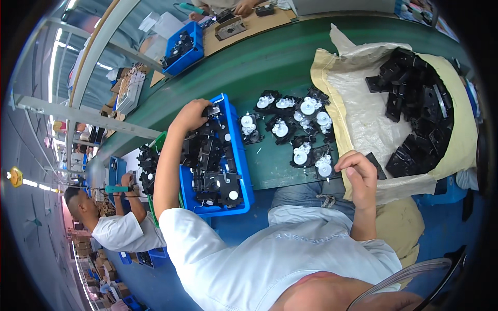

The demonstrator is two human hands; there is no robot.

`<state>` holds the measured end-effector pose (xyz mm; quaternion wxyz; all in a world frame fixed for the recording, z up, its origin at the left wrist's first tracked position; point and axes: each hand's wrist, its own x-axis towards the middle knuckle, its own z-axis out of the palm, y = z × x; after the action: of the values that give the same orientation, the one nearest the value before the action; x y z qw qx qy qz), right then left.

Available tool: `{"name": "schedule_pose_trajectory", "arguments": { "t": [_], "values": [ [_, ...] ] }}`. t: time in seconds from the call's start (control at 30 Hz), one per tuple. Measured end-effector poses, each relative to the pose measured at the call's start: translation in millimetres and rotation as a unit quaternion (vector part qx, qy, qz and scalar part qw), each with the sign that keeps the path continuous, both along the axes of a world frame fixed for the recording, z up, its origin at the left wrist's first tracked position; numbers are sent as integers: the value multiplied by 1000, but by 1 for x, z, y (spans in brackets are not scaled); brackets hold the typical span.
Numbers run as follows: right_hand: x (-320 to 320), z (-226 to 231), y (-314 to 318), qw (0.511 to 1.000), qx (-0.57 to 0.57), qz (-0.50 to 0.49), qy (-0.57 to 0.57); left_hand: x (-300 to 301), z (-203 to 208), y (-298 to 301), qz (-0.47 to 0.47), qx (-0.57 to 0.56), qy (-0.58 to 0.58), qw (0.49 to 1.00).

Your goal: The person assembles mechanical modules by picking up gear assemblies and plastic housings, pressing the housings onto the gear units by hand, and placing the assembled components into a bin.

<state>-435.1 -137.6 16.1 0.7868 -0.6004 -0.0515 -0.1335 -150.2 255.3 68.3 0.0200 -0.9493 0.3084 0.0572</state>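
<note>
At the far end of a blue bin, my left hand is closed, its fingers bent over a black plastic part. Black mechanical assemblies, some with white round pieces, fill the bin. My right hand is half curled beside the nearest gear assembly, with index finger and thumb a little apart and nothing visible between them. Whether its fingertip touches that assembly I cannot tell. Several more black assemblies with white gears lie spread over the green bench between my hands.
To the right, an open pale yellow sack holds a heap of black plastic parts. Another blue bin and a cardboard sheet lie across the bench. A co-worker sits at left, holding a green tool.
</note>
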Motion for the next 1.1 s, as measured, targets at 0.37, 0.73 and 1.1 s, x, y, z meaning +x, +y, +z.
{"name": "schedule_pose_trajectory", "arguments": {
  "t": [0.37, 0.73, 1.1],
  "values": [
    [-11, 4, -33, 990, -125, -58, -39, 86, 31, -123, -47, 24, 28, 998],
    [-30, 6, -52, 951, -242, -174, -85, 140, -121, -299, -23, -130, 116, 984],
    [-36, 4, -48, 949, -276, -154, 18, 90, -122, -369, -70, -136, 177, 972]
  ]
}}
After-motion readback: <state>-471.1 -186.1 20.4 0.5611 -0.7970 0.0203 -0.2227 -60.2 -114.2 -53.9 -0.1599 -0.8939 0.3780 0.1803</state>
